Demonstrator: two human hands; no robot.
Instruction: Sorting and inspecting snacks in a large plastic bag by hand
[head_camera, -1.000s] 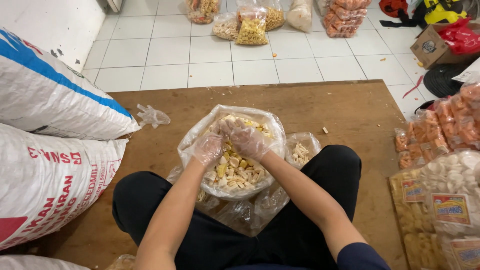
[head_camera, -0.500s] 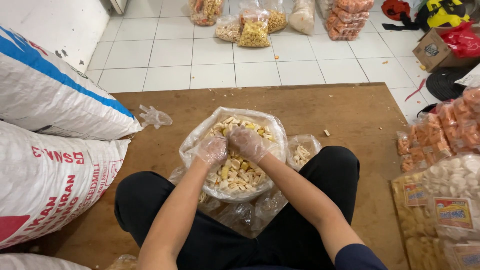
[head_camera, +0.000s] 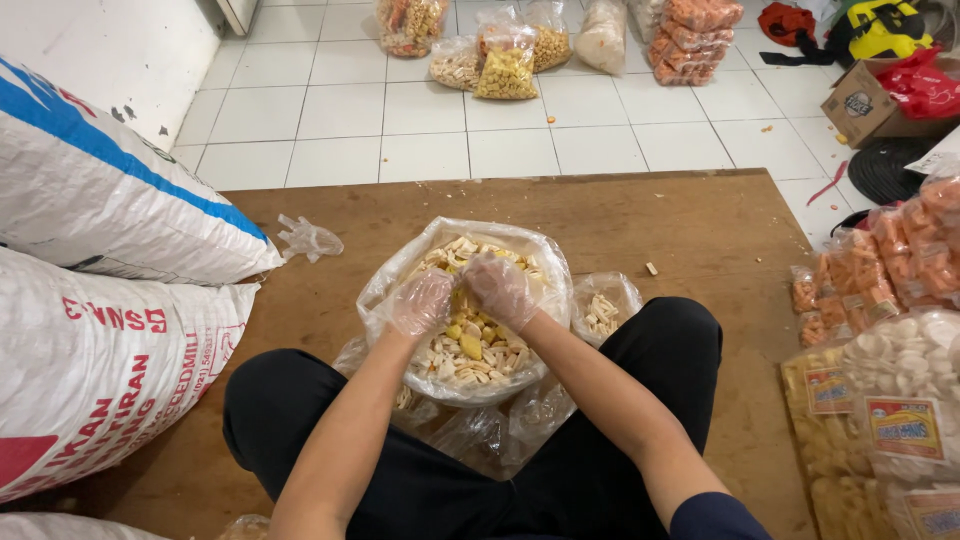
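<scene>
Crackers (head_camera: 470, 345), pale and yellow, light and brittle-looking, fill a clear plastic bag (head_camera: 545, 262) set on the wooden board (head_camera: 640, 215) near the middle of its near edge, between the person's knees. In the head view, both hands wear thin, probably slippery plastic gloves: the left hand (head_camera: 420, 302) and right hand (head_camera: 500, 288) curl loosely together over the heap, cupping pieces. They likely handle best scooped gently from beneath, not squeezed.

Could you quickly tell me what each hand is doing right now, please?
Left hand: gloved, curled into the crackers in the clear bag; grip unclear.
Right hand: gloved, curled into the crackers; grip unclear.
</scene>
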